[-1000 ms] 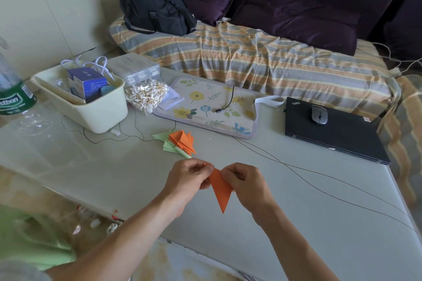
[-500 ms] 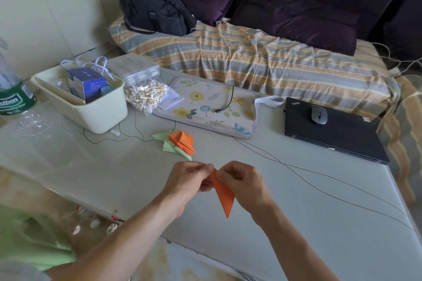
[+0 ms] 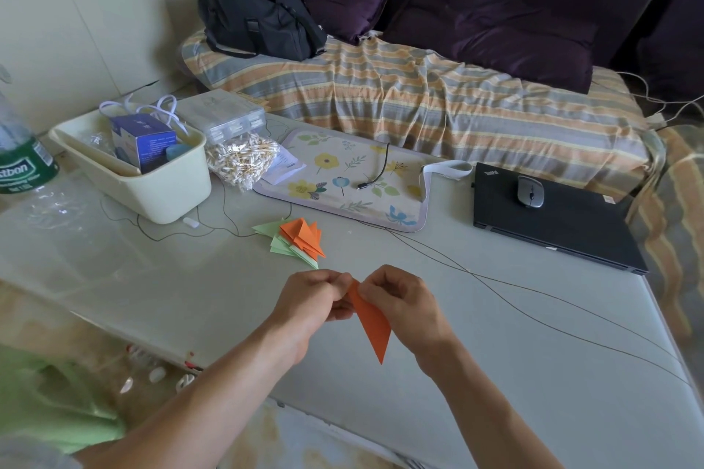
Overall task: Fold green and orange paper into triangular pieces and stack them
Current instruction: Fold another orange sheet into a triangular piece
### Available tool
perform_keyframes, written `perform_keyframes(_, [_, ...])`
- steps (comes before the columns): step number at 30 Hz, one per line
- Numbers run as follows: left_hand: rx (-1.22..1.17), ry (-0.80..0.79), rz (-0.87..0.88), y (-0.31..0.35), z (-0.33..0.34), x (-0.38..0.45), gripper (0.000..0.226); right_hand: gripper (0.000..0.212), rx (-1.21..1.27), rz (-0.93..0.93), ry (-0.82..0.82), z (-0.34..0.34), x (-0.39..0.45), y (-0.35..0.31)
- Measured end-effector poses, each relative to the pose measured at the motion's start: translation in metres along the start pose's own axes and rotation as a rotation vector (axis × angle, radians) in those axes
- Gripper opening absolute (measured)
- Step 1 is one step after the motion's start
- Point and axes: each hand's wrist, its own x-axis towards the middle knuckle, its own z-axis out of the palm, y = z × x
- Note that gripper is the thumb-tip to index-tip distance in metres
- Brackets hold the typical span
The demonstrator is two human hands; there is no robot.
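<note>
Orange paper pinched over tabletop's near edge
Left hand (image 3: 310, 303) and right hand (image 3: 405, 303) both in pinching grip on folded orange paper (image 3: 371, 320), point down; stack of folded triangles (image 3: 299, 240) mid-tabletop

An orange paper piece (image 3: 371, 320), folded into a long narrow triangle, hangs point-down above the desk (image 3: 514, 373), its upper end pinched between the fingers (image 3: 344, 284) of both hands. Beyond the fingers, a loose stack of folded triangles (image 3: 297, 240) lies flat, orange pieces over pale green ones.
</note>
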Motion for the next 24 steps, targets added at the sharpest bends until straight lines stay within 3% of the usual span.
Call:
perform_keyframes(14, [0.151, 0.08, 0.17, -0.0007, -0.002, -0.0002, 0.008, 0.016, -0.035, 0.037, 0.078, -0.0008, 0.0045, 0.0058])
perform_keyframes(24, [0.117, 0.187, 0.105, 0.0018, -0.0023, 0.0018, 0.011, 0.021, 0.0, 0.092, 0.152, -0.0011, 0.0081, 0.0088])
